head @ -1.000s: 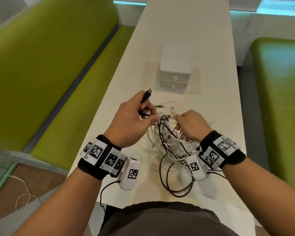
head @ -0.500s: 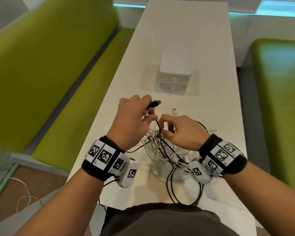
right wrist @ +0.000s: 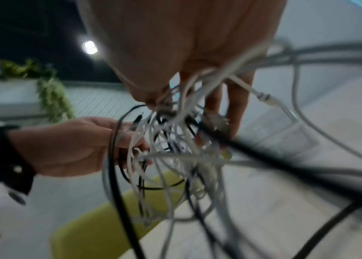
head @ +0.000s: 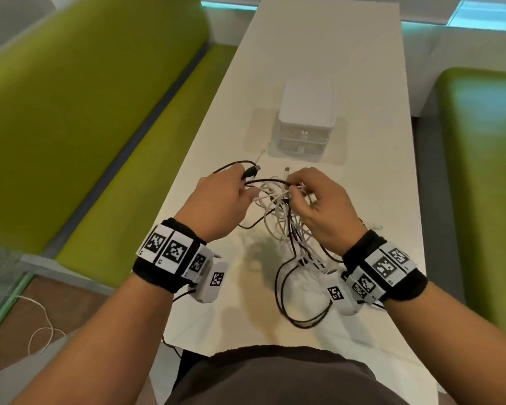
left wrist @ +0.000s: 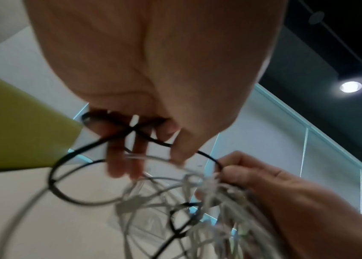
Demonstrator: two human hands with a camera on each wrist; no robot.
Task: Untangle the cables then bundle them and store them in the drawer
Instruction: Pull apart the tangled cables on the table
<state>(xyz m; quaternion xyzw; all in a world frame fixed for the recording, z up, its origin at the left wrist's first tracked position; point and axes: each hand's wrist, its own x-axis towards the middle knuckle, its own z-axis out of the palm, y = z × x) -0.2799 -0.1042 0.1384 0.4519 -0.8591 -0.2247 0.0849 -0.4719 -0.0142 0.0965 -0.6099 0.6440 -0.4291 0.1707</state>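
A: What differs from half a second back?

B: The black cable (head: 247,182) now arcs out past the left hand (head: 219,203) toward the drawer unit (head: 304,124); before, its plug stuck out between the two hands. The left hand's fingers are curled round that black cable near its plug (head: 251,171).

A: And the right hand (head: 319,206)?

B: It has moved up nearer the drawer unit, fingers pinching into the top of the cable tangle (head: 284,217), which hangs from both hands above the table (head: 319,54) on the near side of the drawer unit. Black loops trail lower, toward the person.

A: The drawers?

B: Both look closed.

A: Any writing?

B: Nothing readable, only black-and-white square marker patterns on the wristbands (head: 173,252).
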